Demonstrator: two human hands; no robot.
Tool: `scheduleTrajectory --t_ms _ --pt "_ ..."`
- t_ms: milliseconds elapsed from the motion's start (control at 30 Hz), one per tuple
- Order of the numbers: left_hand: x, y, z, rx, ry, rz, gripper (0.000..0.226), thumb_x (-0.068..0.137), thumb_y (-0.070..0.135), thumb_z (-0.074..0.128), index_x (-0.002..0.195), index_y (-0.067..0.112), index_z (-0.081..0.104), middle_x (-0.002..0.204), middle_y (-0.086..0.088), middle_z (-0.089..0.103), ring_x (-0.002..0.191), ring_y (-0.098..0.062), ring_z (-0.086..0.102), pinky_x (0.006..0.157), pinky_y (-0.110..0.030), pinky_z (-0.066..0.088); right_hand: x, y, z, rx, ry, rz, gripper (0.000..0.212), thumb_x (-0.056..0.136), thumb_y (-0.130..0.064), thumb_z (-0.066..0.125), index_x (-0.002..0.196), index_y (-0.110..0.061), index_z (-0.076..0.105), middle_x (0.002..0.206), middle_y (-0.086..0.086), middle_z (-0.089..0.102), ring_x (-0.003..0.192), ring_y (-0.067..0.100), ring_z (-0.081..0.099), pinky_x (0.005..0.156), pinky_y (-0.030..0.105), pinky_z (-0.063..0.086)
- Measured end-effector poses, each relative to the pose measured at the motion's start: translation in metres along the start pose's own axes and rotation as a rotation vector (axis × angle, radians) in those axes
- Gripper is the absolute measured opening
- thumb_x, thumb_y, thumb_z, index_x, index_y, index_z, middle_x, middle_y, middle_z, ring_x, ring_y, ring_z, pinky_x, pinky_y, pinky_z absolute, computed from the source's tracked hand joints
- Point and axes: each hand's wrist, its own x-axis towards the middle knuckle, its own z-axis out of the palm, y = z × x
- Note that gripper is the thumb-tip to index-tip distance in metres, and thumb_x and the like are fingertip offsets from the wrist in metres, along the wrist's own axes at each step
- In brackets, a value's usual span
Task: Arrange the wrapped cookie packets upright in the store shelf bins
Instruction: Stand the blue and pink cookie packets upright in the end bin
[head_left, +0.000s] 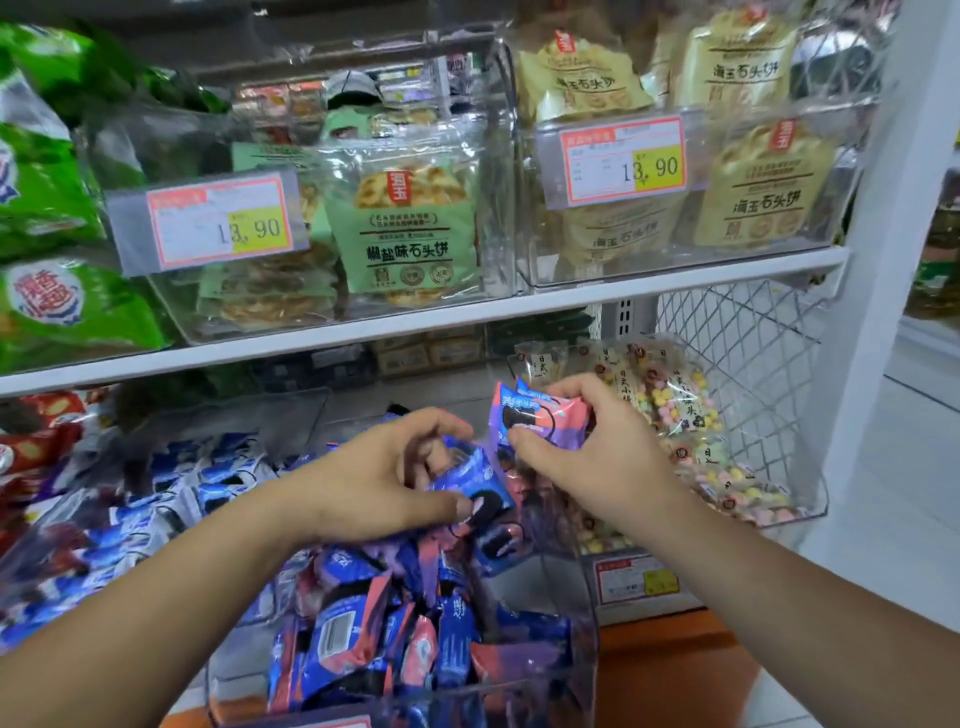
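Note:
A clear plastic bin (584, 639) on the lower shelf holds several blue and pink wrapped cookie packets (395, 618), lying jumbled and tilted. My left hand (379, 483) reaches over the back of the pile, its fingers and thumb curled round a blue cookie packet (480, 491). My right hand (582, 447) holds a pink and purple cookie packet (540, 415) upright, just above the bin's right rear part, thumb on its front. The two packets nearly touch.
A bin of blue and white packets (208, 478) stands to the left, a bin of pastel candy bags (691, 415) to the right. Above, a white shelf (415, 322) carries clear bins of green (410, 223) and yellow biscuit bags (763, 187). A wire mesh panel (753, 332) stands at the right.

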Motion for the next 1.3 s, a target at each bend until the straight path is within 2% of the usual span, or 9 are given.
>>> scheduleTrajectory --t_ms 100,233,333,500,633,800,1000,1133,1300 --pt "-0.005 0.005 -0.003 -0.112 -0.033 -0.059 0.066 0.084 0.020 0.081 0.141 0.035 0.052 0.102 -0.013 0.068 0.077 -0.018 0.057 0.073 -0.033 0.046 0.001 0.000 0.003 0.017 0.013 0.013 0.034 0.076 -0.043 0.084 0.099 -0.037 0.059 0.086 -0.022 0.071 0.077 -0.005 0.065 0.068 0.021 0.052" --pt "-0.012 0.009 -0.006 -0.172 -0.021 -0.054 0.024 0.089 -0.005 0.070 0.108 0.006 0.062 0.085 -0.008 0.074 0.072 -0.017 0.064 0.065 -0.022 0.049 0.002 -0.001 0.004 0.037 0.006 0.017 0.035 0.077 -0.042 0.084 0.100 -0.036 0.059 0.088 -0.027 0.069 0.077 -0.004 0.065 0.067 0.020 0.050" --pt "-0.010 0.005 -0.006 -0.162 0.060 -0.061 0.026 0.084 -0.014 0.069 0.102 0.000 0.058 0.067 -0.001 0.067 0.053 -0.009 0.055 0.052 -0.016 0.042 0.003 0.000 0.004 0.040 0.002 0.024 0.035 0.077 -0.042 0.085 0.100 -0.037 0.059 0.088 -0.024 0.070 0.078 -0.003 0.066 0.069 0.021 0.052" --pt "-0.001 0.005 0.002 -0.084 0.016 -0.037 0.037 0.081 -0.007 0.078 0.110 0.013 0.065 0.091 -0.022 0.073 0.065 -0.017 0.060 0.064 -0.025 0.048 0.002 -0.003 0.002 0.064 -0.014 0.018 0.035 0.077 -0.038 0.085 0.101 -0.034 0.060 0.085 -0.020 0.071 0.076 -0.006 0.065 0.059 0.007 0.045" --pt "0.017 0.003 0.011 0.123 -0.032 0.008 0.033 0.078 0.008 0.085 0.104 0.023 0.074 0.100 -0.005 0.074 0.069 -0.004 0.061 0.067 -0.020 0.048 0.001 -0.001 0.001 0.088 -0.017 0.011 0.034 0.077 -0.035 0.086 0.100 -0.030 0.061 0.087 -0.014 0.073 0.077 -0.002 0.067 0.062 0.010 0.049" --pt "0.032 0.004 0.035 0.412 -0.075 0.013 0.023 0.071 0.012 0.086 0.084 0.019 0.069 0.084 0.006 0.070 0.062 0.000 0.058 0.061 -0.022 0.050 0.001 0.000 -0.001 0.072 -0.009 0.010 0.035 0.076 -0.038 0.086 0.099 -0.032 0.060 0.087 -0.015 0.073 0.076 -0.002 0.066 0.066 0.017 0.054" --pt "0.046 0.001 0.053 0.675 -0.085 0.032 0.020 0.069 0.023 0.089 0.080 0.019 0.072 0.074 0.014 0.065 0.068 -0.005 0.058 0.064 -0.023 0.049 0.003 0.002 -0.001 0.100 -0.016 0.015 0.037 0.075 -0.041 0.085 0.100 -0.033 0.060 0.091 -0.014 0.073 0.082 0.006 0.070 0.079 0.040 0.060" --pt "0.047 -0.004 0.060 0.862 -0.108 0.049 0.025 0.068 0.035 0.088 0.073 0.021 0.067 0.089 0.011 0.062 0.077 -0.007 0.054 0.069 -0.028 0.052 0.002 0.001 -0.003 0.104 -0.035 0.013 0.038 0.076 -0.039 0.086 0.102 -0.032 0.060 0.092 -0.014 0.073 0.082 0.005 0.070 0.079 0.040 0.061" --pt "0.054 -0.005 0.057 0.826 -0.132 -0.039 0.030 0.064 0.042 0.092 0.072 0.022 0.071 0.084 0.010 0.070 0.076 -0.009 0.063 0.070 -0.032 0.057 0.000 -0.002 -0.005 0.089 -0.048 0.008 0.037 0.077 -0.038 0.086 0.103 -0.031 0.060 0.090 -0.014 0.072 0.078 0.001 0.069 0.074 0.033 0.061"
